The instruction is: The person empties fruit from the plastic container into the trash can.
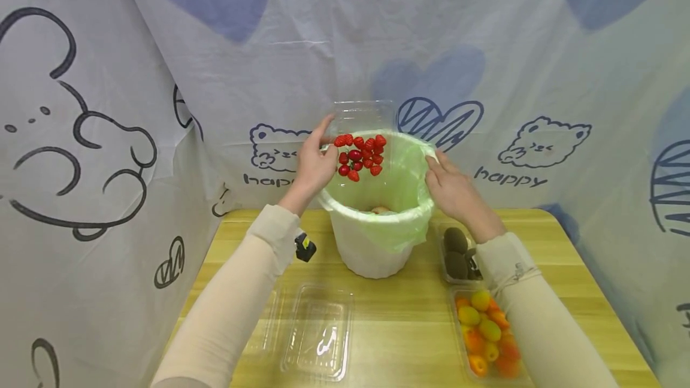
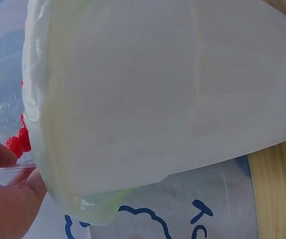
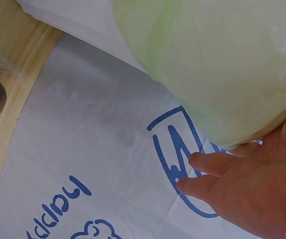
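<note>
My left hand [image 1: 317,163] grips the left edge of a clear plastic container [image 1: 363,114], thumb on the inner side. The container stands tilted over the bin's mouth. Raspberry-like red berries [image 1: 369,151] and a few smooth, dark red round fruits [image 1: 354,155] are in it. Below is a white trash bin [image 1: 372,259] lined with a pale green bag [image 1: 406,169]. At the right of its rim, my right hand [image 1: 455,190] holds the bin's edge and bag; its thumb is hidden in the right wrist view, where the fingers [image 3: 208,186] stick out past the rim.
To the right stand a box of dark brown oval fruits [image 1: 456,253] and a box of yellow and orange fruits [image 1: 487,331]. A clear plastic tray [image 1: 318,334] lies on the wooden table [image 1: 399,328] at front left. A small black object [image 1: 305,248] sits left of the bin.
</note>
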The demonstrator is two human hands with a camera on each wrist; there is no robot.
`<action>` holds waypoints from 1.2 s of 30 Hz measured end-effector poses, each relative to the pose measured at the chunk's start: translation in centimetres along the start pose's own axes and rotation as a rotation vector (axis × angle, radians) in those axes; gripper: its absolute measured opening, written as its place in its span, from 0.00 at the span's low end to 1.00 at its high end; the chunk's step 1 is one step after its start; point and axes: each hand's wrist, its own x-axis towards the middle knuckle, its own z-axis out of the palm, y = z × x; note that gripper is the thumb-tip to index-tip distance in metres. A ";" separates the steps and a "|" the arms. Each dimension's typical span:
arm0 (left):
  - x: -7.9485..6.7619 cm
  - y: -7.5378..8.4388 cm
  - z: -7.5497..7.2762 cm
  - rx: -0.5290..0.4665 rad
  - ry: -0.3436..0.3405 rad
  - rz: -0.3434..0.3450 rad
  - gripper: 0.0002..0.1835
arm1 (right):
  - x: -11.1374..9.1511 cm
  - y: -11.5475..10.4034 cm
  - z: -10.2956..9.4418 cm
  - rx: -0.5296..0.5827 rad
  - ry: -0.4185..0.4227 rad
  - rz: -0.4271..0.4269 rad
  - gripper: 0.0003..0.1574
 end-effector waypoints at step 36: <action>-0.5 -0.5 0.8 0.031 0.082 0.126 0.36 | 0.1 0.3 0.2 0.004 0.022 -0.003 0.42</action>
